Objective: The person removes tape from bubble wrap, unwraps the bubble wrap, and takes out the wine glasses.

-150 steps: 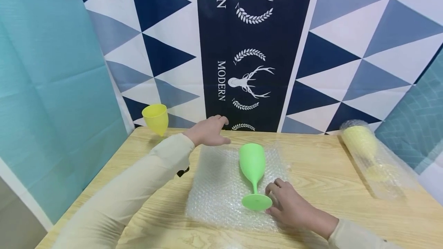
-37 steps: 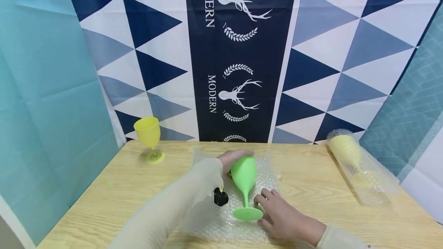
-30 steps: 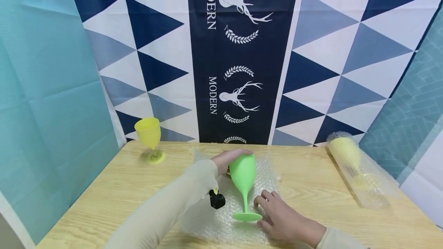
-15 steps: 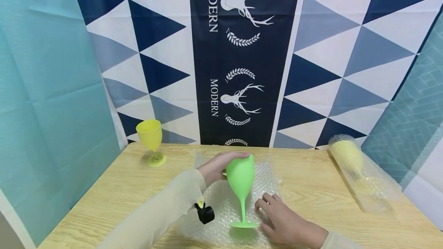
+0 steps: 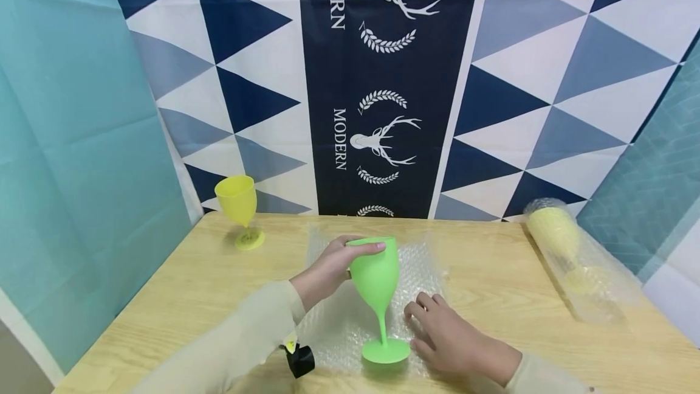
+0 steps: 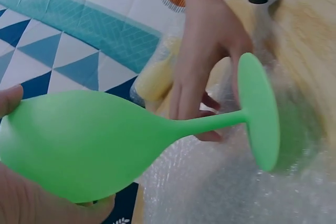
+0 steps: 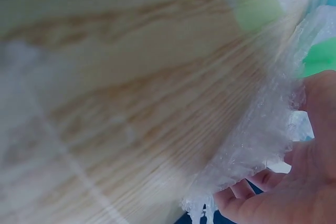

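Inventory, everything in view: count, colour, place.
Wood-grain table: 1, light brown, foreground
Flat bubble-wrap sheet: 1, clear, mid-table
Matte stemmed goblet: 1, green, over the sheet
Standing stemmed goblet: 1, yellow, back left
Bubble-wrapped goblet: 1, pale yellow, lying right
Triangle-and-stag cloth: 1, navy-blue-white, behind
Plain cloth: 1, teal, left
Patterned hanging: 1, teal-white-orange, right
Wrist devices: 2, black, at wrists
Left hand: 1, gripping green goblet
Right hand: 1, at sheet edge
Sleeves: 2, cream, forearms

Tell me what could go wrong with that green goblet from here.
Only the left hand holds the green goblet, by its bowl, so it could slip. Set down on the bumpy bubble wrap, its foot might wobble and tip. The right hand, close to the foot, could bump it.
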{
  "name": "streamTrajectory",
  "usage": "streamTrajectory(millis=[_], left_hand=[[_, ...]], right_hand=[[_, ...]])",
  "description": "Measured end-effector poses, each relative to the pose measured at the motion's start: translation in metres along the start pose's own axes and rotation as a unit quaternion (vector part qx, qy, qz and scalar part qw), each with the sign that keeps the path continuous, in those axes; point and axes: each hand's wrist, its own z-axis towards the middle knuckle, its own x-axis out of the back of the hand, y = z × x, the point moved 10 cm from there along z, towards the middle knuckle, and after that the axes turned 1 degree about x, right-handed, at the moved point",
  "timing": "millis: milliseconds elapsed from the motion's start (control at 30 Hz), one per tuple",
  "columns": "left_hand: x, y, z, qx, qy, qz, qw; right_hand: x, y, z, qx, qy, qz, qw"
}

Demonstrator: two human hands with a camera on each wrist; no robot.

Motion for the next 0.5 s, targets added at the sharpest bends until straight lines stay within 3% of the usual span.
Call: streamTrajectory(millis=[233,500], left_hand=[[0.0,0.011,-0.016,-0.069,-0.009,0.014,0.9975],[-0.007,0.015,-0.038,-0.119,-0.013,0.052,0.9915]], right_hand=[[0.003,0.001,0.003,-0.001,0.002,-0.006,1.0],[0.0,0.002,0.002,0.0,-0.003,-0.005,1.0]])
